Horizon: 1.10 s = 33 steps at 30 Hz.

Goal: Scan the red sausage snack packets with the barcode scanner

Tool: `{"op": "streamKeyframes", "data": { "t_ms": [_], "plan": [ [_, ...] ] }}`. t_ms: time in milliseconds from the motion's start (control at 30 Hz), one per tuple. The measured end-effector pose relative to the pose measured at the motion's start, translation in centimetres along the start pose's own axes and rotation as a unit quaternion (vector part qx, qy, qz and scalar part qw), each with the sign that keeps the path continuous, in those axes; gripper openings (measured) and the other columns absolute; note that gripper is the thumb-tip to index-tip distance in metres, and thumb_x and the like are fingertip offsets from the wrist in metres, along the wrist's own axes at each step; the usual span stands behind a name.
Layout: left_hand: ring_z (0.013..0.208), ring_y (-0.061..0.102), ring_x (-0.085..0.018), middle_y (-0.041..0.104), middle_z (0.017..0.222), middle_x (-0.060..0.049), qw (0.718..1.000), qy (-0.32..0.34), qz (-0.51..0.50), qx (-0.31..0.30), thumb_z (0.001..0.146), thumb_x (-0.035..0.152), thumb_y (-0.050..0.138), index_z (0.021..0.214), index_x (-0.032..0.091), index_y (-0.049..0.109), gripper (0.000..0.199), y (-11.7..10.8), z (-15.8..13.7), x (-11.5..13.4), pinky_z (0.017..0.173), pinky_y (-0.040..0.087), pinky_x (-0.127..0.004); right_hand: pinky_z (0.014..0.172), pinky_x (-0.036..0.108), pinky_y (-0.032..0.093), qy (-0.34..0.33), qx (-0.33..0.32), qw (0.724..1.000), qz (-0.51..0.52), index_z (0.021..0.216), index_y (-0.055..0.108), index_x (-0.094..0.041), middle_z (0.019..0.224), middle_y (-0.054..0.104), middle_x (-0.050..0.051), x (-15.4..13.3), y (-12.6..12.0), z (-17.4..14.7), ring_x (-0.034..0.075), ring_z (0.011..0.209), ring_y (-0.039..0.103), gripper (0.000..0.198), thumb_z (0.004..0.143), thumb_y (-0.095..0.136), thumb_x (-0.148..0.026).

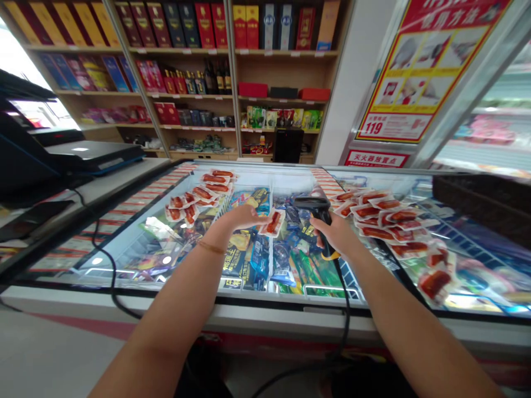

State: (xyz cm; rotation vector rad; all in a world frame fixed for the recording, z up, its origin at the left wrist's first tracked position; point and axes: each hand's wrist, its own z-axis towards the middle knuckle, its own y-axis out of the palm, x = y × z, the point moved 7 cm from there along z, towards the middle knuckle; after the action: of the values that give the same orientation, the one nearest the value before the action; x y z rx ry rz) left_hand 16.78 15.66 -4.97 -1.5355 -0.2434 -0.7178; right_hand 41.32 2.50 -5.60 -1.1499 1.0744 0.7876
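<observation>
So, over the freezer's (265, 313) front edge a black cable (345, 298) is draped, and a barcode scanner (313, 205) is gripped in the right hand (337, 236). Midway to the back edge, one sausage packet (274, 223) is pinched by the left hand (245, 217). More packets are heaped either side, the left heap (202, 193) nearer the back edge. Behind, shelves (286, 67) are stocked.

From left hand's (244, 215) sausage pack (274, 223): 12 o'clock open to freezer's far rim (257, 162); 3 o'clock narrow gap, then barcode scanner (311, 203), sausage pile (377, 213); 4 o'clock scanner cable (344, 293); 10 o'clock second pile (203, 192) blocks.
</observation>
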Motion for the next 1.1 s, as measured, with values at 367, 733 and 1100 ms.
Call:
{"op": "streamKeyframes", "data": {
  "t_ms": [367, 733, 1100],
  "plan": [
    [0.045, 0.050, -0.013, 0.054, 0.046, 0.001, 0.997, 0.069, 0.037, -0.014, 0.059, 0.043, 0.081, 0.054, 0.020, 0.061, 0.030, 3.0, -0.5, 3.1, 0.045, 0.027, -0.024, 0.039, 0.026, 0.044, -0.010, -0.006, 1.000, -0.013, 0.087, 0.051, -0.024, 0.059, 0.058, -0.005, -0.3, 0.2, -0.2, 0.014, 0.039, 0.055, 0.024, 0.078, 0.065, -0.040],
    [0.055, 0.061, -0.014, 0.066, 0.059, 0.000, 0.971, -0.034, -0.212, 0.101, 0.079, 0.028, 0.064, 0.082, 0.017, 0.077, 0.018, 2.3, 2.3, -1.9, 0.057, 0.048, -0.024, 0.043, 0.027, 0.045, -0.040, -0.030, 0.998, -0.023, 0.085, 0.050, -0.023, 0.061, 0.058, -0.004, -0.9, 1.3, -1.3, 0.014, 0.040, 0.056, 0.022, 0.080, 0.064, -0.039],
    [0.068, 0.068, -0.014, 0.071, 0.075, -0.002, 0.930, -0.022, -0.334, 0.154, 0.084, 0.025, 0.056, 0.099, 0.013, 0.073, 0.026, 1.1, 1.9, -1.6, 0.065, 0.055, -0.023, 0.046, 0.025, 0.044, -0.097, -0.084, 0.984, -0.127, 0.084, 0.052, -0.022, 0.051, 0.054, -0.006, -2.7, 3.3, -3.3, 0.014, 0.040, 0.055, 0.020, 0.081, 0.062, -0.039]
  ]
}}
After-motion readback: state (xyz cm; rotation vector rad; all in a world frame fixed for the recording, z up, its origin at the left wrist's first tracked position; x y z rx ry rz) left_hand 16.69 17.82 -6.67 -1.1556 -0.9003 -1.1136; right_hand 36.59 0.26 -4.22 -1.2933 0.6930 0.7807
